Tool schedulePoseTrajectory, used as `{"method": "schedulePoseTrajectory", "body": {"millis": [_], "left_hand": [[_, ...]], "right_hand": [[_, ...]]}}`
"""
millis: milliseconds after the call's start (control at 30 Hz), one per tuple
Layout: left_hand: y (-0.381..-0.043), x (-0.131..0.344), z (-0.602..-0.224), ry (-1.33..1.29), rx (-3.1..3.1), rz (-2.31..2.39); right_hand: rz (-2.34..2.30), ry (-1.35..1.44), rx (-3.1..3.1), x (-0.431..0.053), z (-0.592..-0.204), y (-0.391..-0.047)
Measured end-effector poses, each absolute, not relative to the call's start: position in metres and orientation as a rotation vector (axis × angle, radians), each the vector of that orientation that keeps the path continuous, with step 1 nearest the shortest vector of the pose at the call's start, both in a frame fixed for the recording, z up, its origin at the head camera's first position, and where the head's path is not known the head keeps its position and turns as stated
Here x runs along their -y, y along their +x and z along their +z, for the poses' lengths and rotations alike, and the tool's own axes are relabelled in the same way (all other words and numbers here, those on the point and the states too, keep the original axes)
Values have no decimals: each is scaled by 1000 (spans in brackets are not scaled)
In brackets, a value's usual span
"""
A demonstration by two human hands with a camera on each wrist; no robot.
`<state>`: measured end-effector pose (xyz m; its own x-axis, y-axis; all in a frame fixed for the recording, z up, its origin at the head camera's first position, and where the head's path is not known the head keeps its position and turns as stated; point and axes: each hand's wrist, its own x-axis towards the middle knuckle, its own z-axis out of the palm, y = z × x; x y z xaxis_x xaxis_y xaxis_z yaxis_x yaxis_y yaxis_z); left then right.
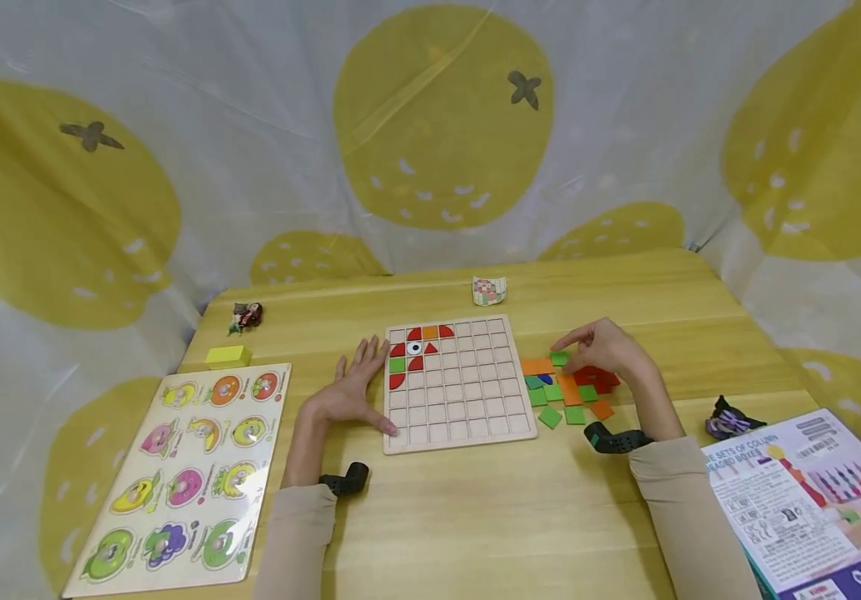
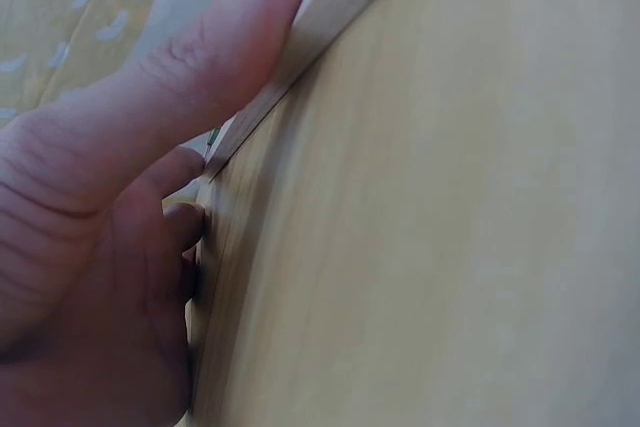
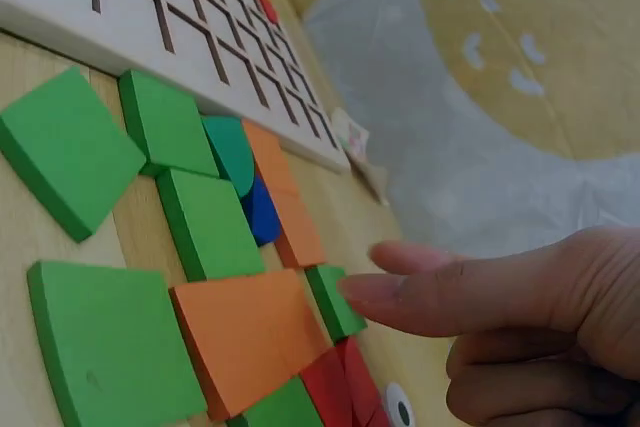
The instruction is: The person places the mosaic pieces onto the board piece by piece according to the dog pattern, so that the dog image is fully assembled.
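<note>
My left hand (image 1: 347,392) rests with spread fingers along the left edge of a wooden grid board (image 1: 460,408), its thumb on the near left corner. In the left wrist view that thumb (image 2: 200,67) lies against the board's side. Red, orange and green pieces and an eye tile (image 1: 415,347) form a cluster in the board's far left squares. My right hand (image 1: 603,348) hovers over loose coloured tiles right of the board. Its thumb and index finger stand slightly apart at a green square tile (image 3: 335,309), the thumb tip overlapping it; the other fingers curl under.
A fruit puzzle board (image 1: 201,458) lies at left, with a yellow block (image 1: 227,357) and small figurine (image 1: 246,317) behind it. A small printed card (image 1: 488,290) sits beyond the grid. At right are a dark purple bundle (image 1: 730,419) and a printed toy box (image 1: 798,500).
</note>
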<state>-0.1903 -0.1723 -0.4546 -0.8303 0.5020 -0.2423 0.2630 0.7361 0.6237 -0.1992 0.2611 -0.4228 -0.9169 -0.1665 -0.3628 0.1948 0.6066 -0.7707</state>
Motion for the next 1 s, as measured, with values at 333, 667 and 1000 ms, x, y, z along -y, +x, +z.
{"method": "schedulePoseTrajectory", "body": {"millis": [333, 667, 1000], "left_hand": [[-189, 171, -455, 590, -2537, 818], [-188, 174, -458, 582, -2534, 825], [-189, 173, -457, 582, -2558, 779]], "right_hand": [[-1068, 113, -2475, -284, -425, -195], [-1097, 130, -2521, -281, -433, -206], [-1089, 183, -2531, -276, -430, -207]]}}
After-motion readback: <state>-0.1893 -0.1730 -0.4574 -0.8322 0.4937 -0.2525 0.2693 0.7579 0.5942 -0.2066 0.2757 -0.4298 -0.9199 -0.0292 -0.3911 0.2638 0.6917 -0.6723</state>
